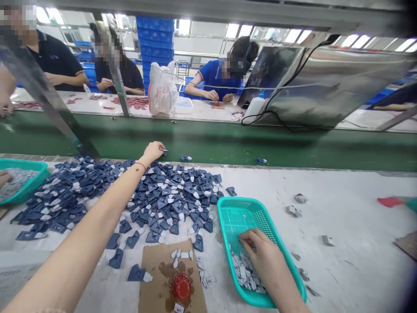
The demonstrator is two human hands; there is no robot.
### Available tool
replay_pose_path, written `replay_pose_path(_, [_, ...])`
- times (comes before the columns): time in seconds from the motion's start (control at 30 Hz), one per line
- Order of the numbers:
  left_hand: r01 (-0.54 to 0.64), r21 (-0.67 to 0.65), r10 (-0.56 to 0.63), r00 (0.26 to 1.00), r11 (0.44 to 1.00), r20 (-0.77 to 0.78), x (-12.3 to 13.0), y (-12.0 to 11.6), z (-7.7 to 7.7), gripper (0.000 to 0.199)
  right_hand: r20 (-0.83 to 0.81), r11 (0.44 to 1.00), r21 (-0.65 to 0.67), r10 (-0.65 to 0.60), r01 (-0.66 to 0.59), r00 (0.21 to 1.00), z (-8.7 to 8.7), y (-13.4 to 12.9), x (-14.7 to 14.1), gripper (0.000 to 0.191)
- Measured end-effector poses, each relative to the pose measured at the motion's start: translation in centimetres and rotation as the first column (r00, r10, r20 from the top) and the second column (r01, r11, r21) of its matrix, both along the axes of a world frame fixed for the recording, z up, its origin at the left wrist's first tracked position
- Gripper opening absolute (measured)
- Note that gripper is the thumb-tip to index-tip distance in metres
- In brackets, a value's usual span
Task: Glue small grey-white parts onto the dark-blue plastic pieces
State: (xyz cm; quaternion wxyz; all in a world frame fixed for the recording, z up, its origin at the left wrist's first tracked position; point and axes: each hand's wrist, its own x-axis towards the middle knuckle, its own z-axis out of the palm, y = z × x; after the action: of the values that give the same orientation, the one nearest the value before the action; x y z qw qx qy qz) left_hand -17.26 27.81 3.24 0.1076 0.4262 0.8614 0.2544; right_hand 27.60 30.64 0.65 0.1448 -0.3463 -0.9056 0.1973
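Note:
My left hand (pixel 154 153) is stretched over the far edge of the table, its fingers closed on a small navy piece (pixel 165 152) above the green belt. Below that arm spreads a heap of navy pieces with pale tips (pixel 176 191). Inside the turquoise basket (pixel 239 203), my right hand (pixel 257 248) is over small grey pieces (pixel 244 271), fingertips pinched together; what they hold, if anything, is hidden. Left of the basket lies a brown cardboard sheet (pixel 153 300) with a red round cap (pixel 181 286) and a few grey pieces (pixel 185 255) on it.
Two navy pieces (pixel 186 158) (pixel 261 160) lie on the green belt (pixel 215 143). At far left, another person's hand (pixel 4 178) reaches into a second basket (pixel 41 167). A metal post (pixel 65 117) slants down at left. People sit across the belt.

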Motion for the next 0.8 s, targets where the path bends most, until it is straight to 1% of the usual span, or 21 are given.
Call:
replay_pose_path(0.07, [0.024,-0.037,-0.026,0.999,0.999,-0.034,-0.2,0.7,-0.3,0.030,-0.006,1.000,-0.006,-0.002,0.002,1.000,0.1,-0.3,0.2,0.020])
replay_pose_path(0.13, [0.073,-0.055,-0.077,0.995,0.996,-0.068,0.2,1.5,-0.3,0.031,-0.002,1.000,-0.016,-0.008,0.008,1.000,0.1,-0.6,0.4,0.021])
replay_pose_path(0.27, [0.232,-0.084,-0.239,0.968,0.969,-0.083,1.9,3.4,-0.5,0.032,-0.017,0.998,-0.048,-0.050,0.049,0.999,-0.1,-0.5,0.6,0.021])
replay_pose_path(0.33, [0.281,-0.110,-0.289,0.955,0.953,-0.065,2.9,4.2,-0.8,0.030,-0.044,0.994,-0.080,-0.084,0.080,0.995,-0.2,-0.4,0.6,0.023])
replay_pose_path(0.4, [0.287,-0.127,-0.295,0.954,0.950,-0.049,3.6,4.7,-1.0,0.028,-0.059,0.988,-0.117,-0.109,0.102,0.992,-0.1,-0.4,0.5,0.023])
replay_pose_path(0.47, [0.261,-0.120,-0.268,0.963,0.958,-0.039,4.0,4.7,-1.0,0.026,-0.056,0.982,-0.141,-0.134,0.125,0.989,0.1,-0.5,0.4,0.022])
replay_pose_path(0.57, [0.194,-0.035,-0.195,0.980,0.980,-0.028,4.5,3.5,-0.1,0.021,-0.055,0.976,-0.148,-0.170,0.160,0.984,0.4,-0.7,0.1,0.020])
replay_pose_path(0.63, [0.139,0.051,-0.139,0.990,0.989,-0.008,5.0,1.8,0.9,0.021,-0.056,0.974,-0.149,-0.181,0.171,0.982,0.8,-1.0,0.1,0.020])
replay_pose_path(0.73, [0.069,0.187,-0.081,0.995,0.980,0.056,6.6,-2.1,2.8,0.031,-0.116,0.972,-0.180,-0.177,0.154,0.977,1.8,-2.3,0.0,0.022])
replay_pose_path(0.8, [0.015,0.329,-0.084,0.977,0.944,0.195,8.4,-5.4,4.0,0.036,-0.198,0.970,-0.218,-0.154,0.109,0.968,2.8,-4.0,-0.3,0.022])
